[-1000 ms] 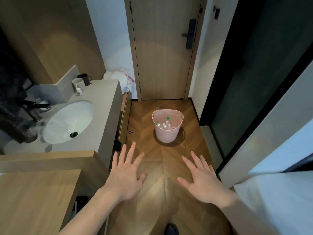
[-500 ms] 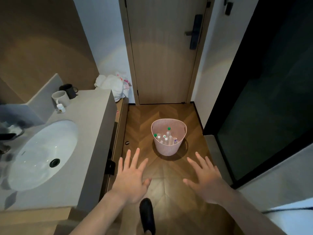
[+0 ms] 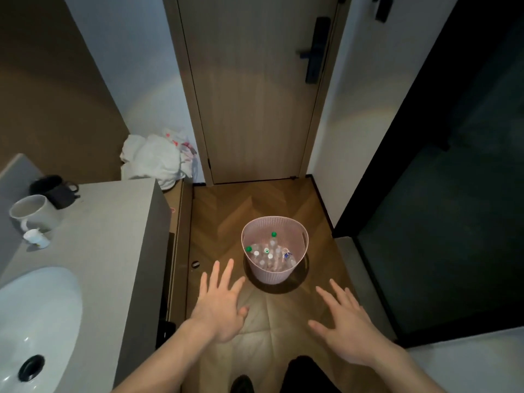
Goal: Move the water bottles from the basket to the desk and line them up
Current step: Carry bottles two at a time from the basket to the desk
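Hands empty: left hand (image 3: 219,310) and right hand (image 3: 347,330) spread flat, palms down, short of pink perforated plastic basket (image 3: 274,275) on herringbone wood floor (image 3: 221,217). Clear capped water bottles (image 3: 269,255) inside, upright. Probable reach-in posture.

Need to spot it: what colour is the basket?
Pale pink basket, clearest in the head view.

Both bare forearms are extended forward; left hand (image 3: 219,310) and right hand (image 3: 347,329) are held palm-down, fingers spread, empty.
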Motion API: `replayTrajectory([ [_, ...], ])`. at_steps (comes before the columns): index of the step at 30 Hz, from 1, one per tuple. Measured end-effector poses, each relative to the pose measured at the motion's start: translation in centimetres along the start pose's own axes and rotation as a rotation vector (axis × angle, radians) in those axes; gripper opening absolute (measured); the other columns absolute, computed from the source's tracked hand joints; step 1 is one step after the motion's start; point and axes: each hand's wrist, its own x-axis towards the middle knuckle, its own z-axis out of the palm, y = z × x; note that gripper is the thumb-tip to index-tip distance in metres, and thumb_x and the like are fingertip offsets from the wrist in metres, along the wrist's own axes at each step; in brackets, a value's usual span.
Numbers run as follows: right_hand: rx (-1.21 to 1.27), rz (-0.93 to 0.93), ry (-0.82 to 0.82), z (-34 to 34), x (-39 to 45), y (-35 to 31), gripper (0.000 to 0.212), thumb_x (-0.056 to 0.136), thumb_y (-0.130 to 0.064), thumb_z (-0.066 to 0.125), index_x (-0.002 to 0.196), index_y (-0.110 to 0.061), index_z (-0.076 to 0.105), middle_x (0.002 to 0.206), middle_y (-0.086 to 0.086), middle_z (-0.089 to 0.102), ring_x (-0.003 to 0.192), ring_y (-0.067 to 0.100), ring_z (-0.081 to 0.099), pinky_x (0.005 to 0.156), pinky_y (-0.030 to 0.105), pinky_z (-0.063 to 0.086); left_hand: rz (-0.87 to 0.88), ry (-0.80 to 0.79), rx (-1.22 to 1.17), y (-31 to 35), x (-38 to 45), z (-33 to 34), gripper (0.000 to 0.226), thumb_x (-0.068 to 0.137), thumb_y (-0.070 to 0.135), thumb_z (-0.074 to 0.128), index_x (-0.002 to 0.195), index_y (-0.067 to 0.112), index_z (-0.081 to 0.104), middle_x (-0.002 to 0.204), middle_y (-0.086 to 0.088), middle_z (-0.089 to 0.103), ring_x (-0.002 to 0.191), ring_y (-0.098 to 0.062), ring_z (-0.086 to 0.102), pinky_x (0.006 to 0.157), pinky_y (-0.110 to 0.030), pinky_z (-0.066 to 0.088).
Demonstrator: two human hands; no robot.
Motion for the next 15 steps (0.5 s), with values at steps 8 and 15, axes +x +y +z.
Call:
replayTrajectory([
  [8,0.024,0.005,-0.033,-5.2,11.9,0.1,0.085,0.1,-0.066,0.053,0.168,-0.042,0.008,0.177,-0.009,-0.014,0.164,0.028,-0.012,0.132,0.055,0.004,-0.03,-0.088,0.014,-2.4,12.8,-1.7,0.073,0.103,0.058,0.036,0.166,0.032,0.013,0.171,-0.007,-0.025,0.154,-0.038,-0.029,0.124,-0.058,-0.012],
  [15,0.026,0.013,-0.147,-10.7,25.1,0.8,0.083,0.102,-0.059,0.057,0.168,-0.041,0.011,0.178,-0.006,-0.01,0.164,0.028,-0.01,0.133,0.055,0.007,-0.09,-0.199,0.014,-3.4,24.6,-2.8,0.072,0.103,0.061,0.034,0.166,0.032,0.014,0.17,-0.008,-0.026,0.154,-0.038,-0.027,0.126,-0.058,-0.01],
])
